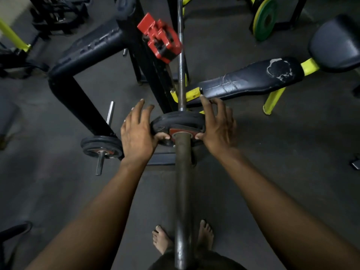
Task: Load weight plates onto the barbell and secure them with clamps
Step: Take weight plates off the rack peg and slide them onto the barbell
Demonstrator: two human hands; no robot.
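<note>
A steel barbell [182, 191] runs from the bottom of the view up toward the rack. A small black weight plate [175, 119] with a red hub sits on its sleeve at the centre. My left hand [136, 131] holds the plate's left edge, thumb pressed on its face. My right hand [218, 127] holds the right edge the same way. A red clamp [160, 40] rests on the black rack upright above the plate, apart from both hands.
A second black plate [101, 147] sits on a storage peg at left. A green and yellow plate [265, 18] leans at top right. A worn black bench pad [251, 80] on yellow legs stands to the right. My bare feet [161, 240] stand under the bar.
</note>
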